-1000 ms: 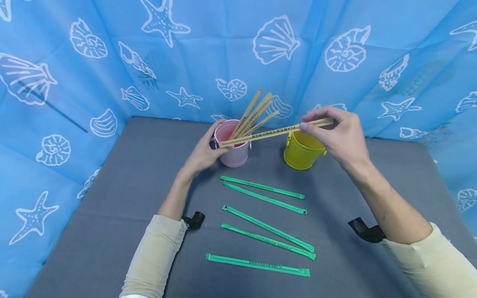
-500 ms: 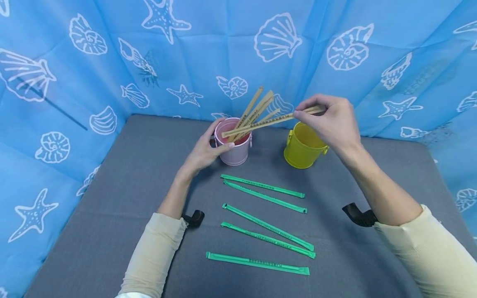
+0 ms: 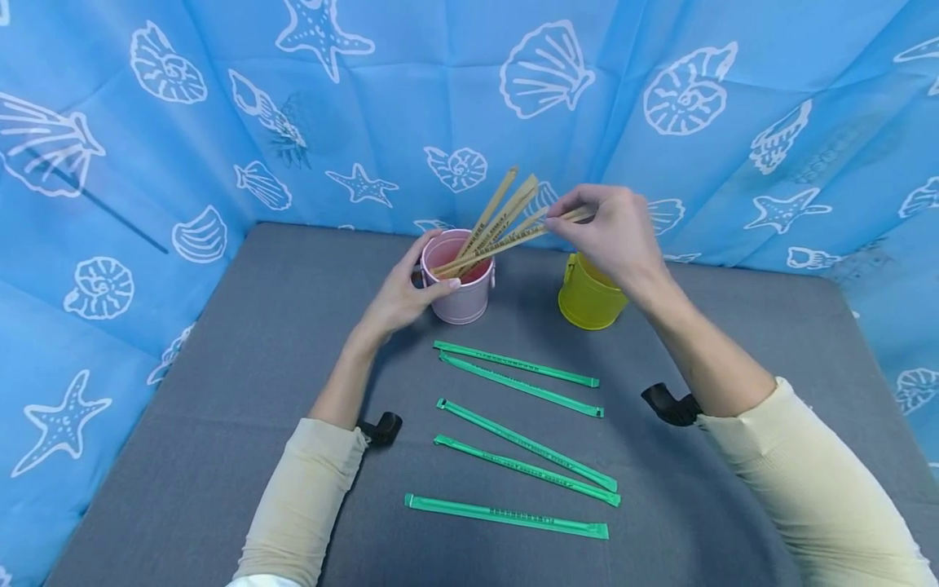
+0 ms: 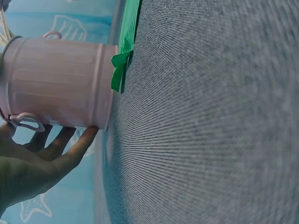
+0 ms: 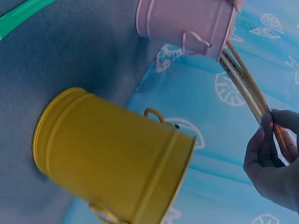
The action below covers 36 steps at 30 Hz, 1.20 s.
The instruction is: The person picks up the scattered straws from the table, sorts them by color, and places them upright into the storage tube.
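A: Status of the pink bucket (image 3: pixel 460 281)?
B: Left hand (image 3: pixel 399 297) cups its side, fingers curled round it.
A: And the wooden stick (image 3: pixel 506 242)?
B: Right hand (image 3: pixel 612 232) pinches its far end; the tip, outside the rim a second ago, now sits inside. Insertion nearly complete.

Right hand (image 3: pixel 612 232) has swung its wooden stick (image 3: pixel 506 242) into the pink bucket (image 3: pixel 460 281)
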Available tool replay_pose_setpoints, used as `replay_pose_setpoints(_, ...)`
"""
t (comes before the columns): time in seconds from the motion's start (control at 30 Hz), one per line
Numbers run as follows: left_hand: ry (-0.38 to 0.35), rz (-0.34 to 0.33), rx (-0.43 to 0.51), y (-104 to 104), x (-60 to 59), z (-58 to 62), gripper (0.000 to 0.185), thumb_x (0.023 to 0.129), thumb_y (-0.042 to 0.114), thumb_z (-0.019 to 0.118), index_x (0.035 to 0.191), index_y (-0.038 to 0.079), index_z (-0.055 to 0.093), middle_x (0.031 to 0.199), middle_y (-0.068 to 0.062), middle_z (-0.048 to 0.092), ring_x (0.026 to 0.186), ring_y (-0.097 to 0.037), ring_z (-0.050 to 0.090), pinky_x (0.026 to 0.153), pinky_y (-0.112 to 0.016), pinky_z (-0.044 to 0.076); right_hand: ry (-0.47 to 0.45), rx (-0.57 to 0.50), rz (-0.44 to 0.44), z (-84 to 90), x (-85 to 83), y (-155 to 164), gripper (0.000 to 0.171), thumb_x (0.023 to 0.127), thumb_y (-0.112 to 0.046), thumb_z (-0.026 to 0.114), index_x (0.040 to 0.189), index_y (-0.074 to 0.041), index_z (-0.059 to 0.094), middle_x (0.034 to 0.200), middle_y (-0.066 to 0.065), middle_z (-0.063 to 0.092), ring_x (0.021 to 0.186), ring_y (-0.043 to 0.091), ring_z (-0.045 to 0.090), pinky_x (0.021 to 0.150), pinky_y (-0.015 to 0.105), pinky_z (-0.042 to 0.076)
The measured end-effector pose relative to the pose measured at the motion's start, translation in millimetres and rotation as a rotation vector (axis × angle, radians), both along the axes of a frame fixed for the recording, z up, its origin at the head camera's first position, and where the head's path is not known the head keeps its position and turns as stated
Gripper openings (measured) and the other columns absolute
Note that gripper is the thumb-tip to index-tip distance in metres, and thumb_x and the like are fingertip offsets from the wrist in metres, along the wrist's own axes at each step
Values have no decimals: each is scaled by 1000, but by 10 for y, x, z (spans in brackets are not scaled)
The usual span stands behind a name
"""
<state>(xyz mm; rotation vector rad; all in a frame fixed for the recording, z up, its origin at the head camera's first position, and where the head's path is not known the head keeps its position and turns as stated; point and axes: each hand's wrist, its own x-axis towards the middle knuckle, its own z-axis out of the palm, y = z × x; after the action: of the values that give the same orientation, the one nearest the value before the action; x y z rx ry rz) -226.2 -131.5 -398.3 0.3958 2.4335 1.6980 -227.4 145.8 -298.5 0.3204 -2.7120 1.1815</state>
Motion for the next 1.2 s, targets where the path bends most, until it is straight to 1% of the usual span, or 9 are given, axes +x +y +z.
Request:
replay_pose_setpoints(0.1, 5, 9, -7, -30, -84, -150, 85, 91, 26, 75, 158, 24, 23, 152, -10, 41, 139, -27, 38, 114, -52, 28, -10, 3, 7, -33, -47, -58, 14, 93, -20, 71, 98, -7, 75, 96, 7, 74, 80, 17, 69, 67, 28, 50)
replay_pose_setpoints(0.23, 13, 16, -18, -33, -101, -183, 83, 90, 31, 75, 157, 28, 26, 150, -6, 43, 138, -24, 39, 113, -52, 29, -31, -26, 9, -76, -80, -99, 14, 92, -21, 71, 99, -9, 75, 98, 5, 74, 80, 16, 69, 67, 29, 50)
replay_pose_setpoints(0.43, 19, 1, -18, 1, -123, -178, 83, 89, 34, 76, 156, 29, 28, 149, -4, 44, 136, -21, 40, 111, -51, 33, -32, -106, 6, -162, -105, -123, 15, 92, -20, 71, 101, -8, 74, 107, 3, 71, 84, 17, 69, 69, 27, 51)
replay_pose_setpoints(0.53, 17, 11, -29, -1, -117, -182, 83, 88, 35, 76, 156, 30, 28, 149, -4, 44, 137, -21, 39, 111, -51, 32, -31, -138, 2, -204, -141, -163, 16, 92, -19, 71, 103, -8, 73, 110, 2, 70, 85, 18, 68, 69, 27, 51)
replay_pose_setpoints(0.77, 16, 26, -20, -33, -108, -184, 82, 89, 34, 76, 155, 30, 29, 149, -4, 44, 136, -22, 40, 111, -52, 33, 2, -188, -3, -280, -227, -287, 19, 90, -17, 71, 108, -8, 71, 102, 2, 68, 80, 19, 65, 64, 28, 49)
replay_pose_setpoints(0.87, 12, 24, -18, -22, -119, -182, 83, 89, 35, 76, 156, 30, 28, 150, -4, 43, 137, -22, 39, 111, -52, 32, -2, -193, -15, -326, -244, -298, 19, 90, -17, 71, 108, -11, 71, 99, 2, 68, 79, 18, 64, 63, 28, 48)
replay_pose_setpoints(1.03, -2, 24, -20, -16, -119, -180, 84, 89, 32, 76, 157, 28, 26, 152, -6, 42, 139, -23, 37, 114, -52, 27, -18, -205, -18, -403, -264, -317, 22, 90, -17, 72, 110, -11, 70, 95, 4, 70, 80, 21, 67, 64, 28, 47)
replay_pose_setpoints(1.1, -8, 21, -12, -17, -103, -156, 85, 90, 29, 76, 158, 25, 25, 152, -8, 41, 140, -25, 37, 114, -52, 27, -18, -214, -14, -425, -266, -331, 23, 89, -16, 73, 111, -10, 69, 94, 6, 71, 80, 21, 68, 64, 27, 48)
replay_pose_setpoints(1.2, -10, 9, 10, -16, -34, -43, 83, 91, 22, 74, 158, 18, 25, 151, -14, 41, 139, -30, 38, 112, -52, 30, -13, -211, -9, -443, -269, -361, 26, 89, -16, 74, 113, -10, 68, 94, 6, 72, 79, 17, 67, 65, 27, 48)
